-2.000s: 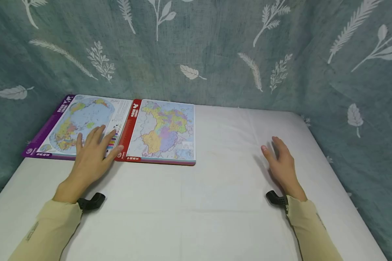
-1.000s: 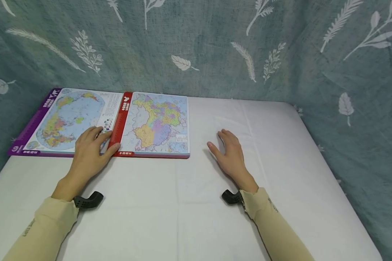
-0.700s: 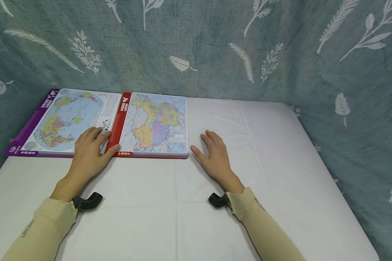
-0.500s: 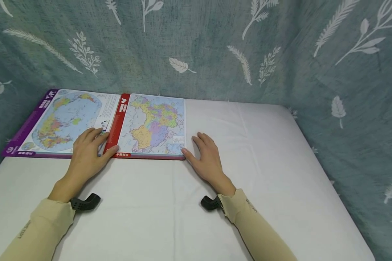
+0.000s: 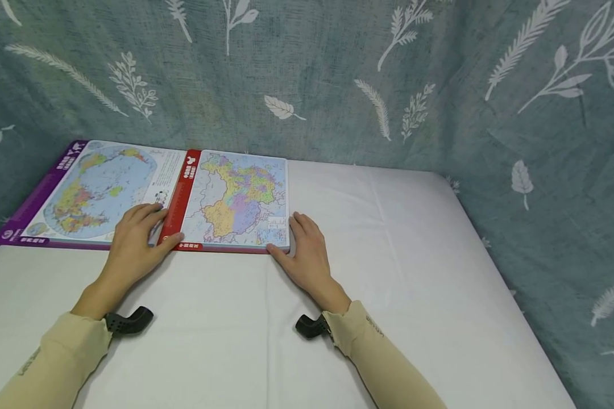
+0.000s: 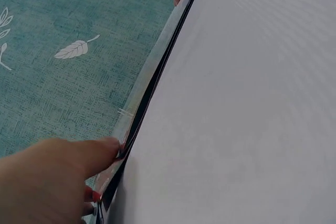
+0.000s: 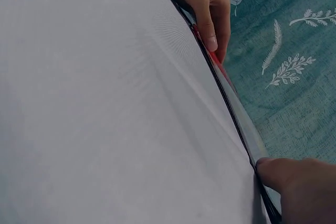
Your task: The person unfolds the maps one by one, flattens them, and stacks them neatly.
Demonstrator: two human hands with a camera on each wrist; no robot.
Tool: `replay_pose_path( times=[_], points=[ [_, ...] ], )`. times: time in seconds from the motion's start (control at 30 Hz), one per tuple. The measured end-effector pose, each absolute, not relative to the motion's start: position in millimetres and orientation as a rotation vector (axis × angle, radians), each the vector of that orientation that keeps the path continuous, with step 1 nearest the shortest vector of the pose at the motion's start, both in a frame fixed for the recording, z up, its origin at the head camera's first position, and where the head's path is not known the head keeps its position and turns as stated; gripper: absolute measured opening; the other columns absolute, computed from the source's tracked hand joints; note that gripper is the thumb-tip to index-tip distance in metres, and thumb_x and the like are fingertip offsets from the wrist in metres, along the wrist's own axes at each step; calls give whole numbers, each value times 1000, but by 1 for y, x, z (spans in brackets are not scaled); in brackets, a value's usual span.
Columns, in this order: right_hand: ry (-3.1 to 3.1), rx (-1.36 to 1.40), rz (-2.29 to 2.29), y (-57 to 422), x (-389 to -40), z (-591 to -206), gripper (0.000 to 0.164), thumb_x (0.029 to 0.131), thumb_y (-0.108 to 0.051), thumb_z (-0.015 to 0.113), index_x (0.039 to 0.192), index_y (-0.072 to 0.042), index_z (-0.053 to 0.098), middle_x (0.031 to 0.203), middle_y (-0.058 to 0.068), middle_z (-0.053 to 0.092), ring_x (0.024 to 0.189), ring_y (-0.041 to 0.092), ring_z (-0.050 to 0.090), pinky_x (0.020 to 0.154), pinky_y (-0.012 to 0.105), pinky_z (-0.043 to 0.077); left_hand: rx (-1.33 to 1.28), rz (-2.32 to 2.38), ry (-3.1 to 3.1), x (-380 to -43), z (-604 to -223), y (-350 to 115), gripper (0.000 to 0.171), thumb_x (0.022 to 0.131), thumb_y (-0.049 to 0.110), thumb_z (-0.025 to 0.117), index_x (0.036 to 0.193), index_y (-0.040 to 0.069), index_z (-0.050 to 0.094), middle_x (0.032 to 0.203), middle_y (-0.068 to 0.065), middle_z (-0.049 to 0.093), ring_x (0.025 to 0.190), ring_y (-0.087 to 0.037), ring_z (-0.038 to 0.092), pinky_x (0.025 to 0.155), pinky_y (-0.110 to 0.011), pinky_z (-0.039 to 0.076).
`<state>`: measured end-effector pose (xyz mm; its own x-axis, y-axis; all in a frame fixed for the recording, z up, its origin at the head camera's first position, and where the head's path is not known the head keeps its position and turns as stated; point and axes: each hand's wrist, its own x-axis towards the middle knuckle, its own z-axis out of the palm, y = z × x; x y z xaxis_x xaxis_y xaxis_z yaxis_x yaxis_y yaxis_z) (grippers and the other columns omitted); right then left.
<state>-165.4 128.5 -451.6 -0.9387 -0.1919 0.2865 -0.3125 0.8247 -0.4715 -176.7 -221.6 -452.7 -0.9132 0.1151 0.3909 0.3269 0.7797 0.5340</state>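
Observation:
Two boards with printed maps lie side by side at the table's back left: a purple-bordered world map (image 5: pixel 36 196) and a red-bordered map (image 5: pixel 235 199). My left hand (image 5: pixel 135 244) rests where they meet, fingers on the world map's right part and thumb on the red border's front corner. My right hand (image 5: pixel 307 255) is at the red-bordered map's front right corner, with its thumb on the front edge and its fingers along the right edge. In the left wrist view, the left thumb (image 6: pixel 100 153) touches the board edge. The right thumb (image 7: pixel 275 171) touches it in the right wrist view.
A white cloth covers the table (image 5: pixel 220 341). Behind it and along its right side hangs a green curtain (image 5: pixel 327 74) with white leaf prints. A black camera mount (image 5: pixel 130 321) is on the left wrist, and another black mount (image 5: pixel 309 326) is on the right.
My right hand has moved left across the table to the red-bordered map's front right corner. My left hand stays by the red border, its fingers drawn in more than at first.

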Motion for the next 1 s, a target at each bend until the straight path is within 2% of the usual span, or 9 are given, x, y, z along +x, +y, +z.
replay_pose_path(
  times=[0.13,0.23,0.33,0.4,0.47,0.57,0.77,1.0],
  points=[
    [-2775,379,786,128,-165,-452,81,94,-44,77,151,6,49,159,20,46,151,36,39,125,50,29,-324,-914,-2587,-176,-452,-221,60,86,18,85,136,-7,64,136,-28,59,128,-46,45,103,-64,35],
    [-2744,350,824,127,-165,-452,82,91,-43,81,151,4,51,148,18,54,140,34,46,116,47,39,-305,-928,-2563,-175,-451,-220,56,87,15,85,136,-4,66,115,-24,64,108,-39,47,87,-51,35],
    [-2702,341,878,127,-166,-452,81,89,-40,85,150,3,53,123,14,62,114,29,55,95,41,47,-304,-951,-2579,-175,-450,-219,53,90,14,83,137,-4,65,92,-16,61,87,-28,44,75,-40,30],
    [-2688,347,926,126,-165,-451,82,89,-36,86,151,4,51,107,11,64,95,23,55,82,36,45,-311,-973,-2604,-175,-450,-219,53,92,13,81,139,-5,63,82,-11,58,77,-21,42,71,-36,28],
    [-2678,361,977,127,-165,-452,80,89,-30,86,152,4,50,94,8,65,80,18,54,74,32,42,-317,-981,-2628,-175,-449,-218,54,94,14,79,141,-5,61,79,-9,57,70,-19,43,68,-35,29],
    [-2663,380,1049,128,-164,-451,78,91,-23,85,153,4,47,87,6,66,67,11,53,69,27,41,-311,-984,-2651,-175,-449,-217,54,95,15,78,141,-5,59,77,-8,55,65,-18,43,68,-36,28],
    [-2632,420,1109,130,-163,-450,72,94,-16,80,153,5,45,84,8,65,64,10,52,66,26,41,-299,-1001,-2654,-176,-450,-216,52,96,13,77,141,-5,58,75,-7,53,65,-19,42,70,-37,26],
    [-2650,405,1115,130,-164,-452,69,97,-15,78,153,6,45,84,8,66,65,10,52,68,27,41,-301,-1005,-2639,-176,-451,-217,50,95,12,77,139,-5,60,73,-5,52,61,-14,40,70,-35,26]
  ],
)
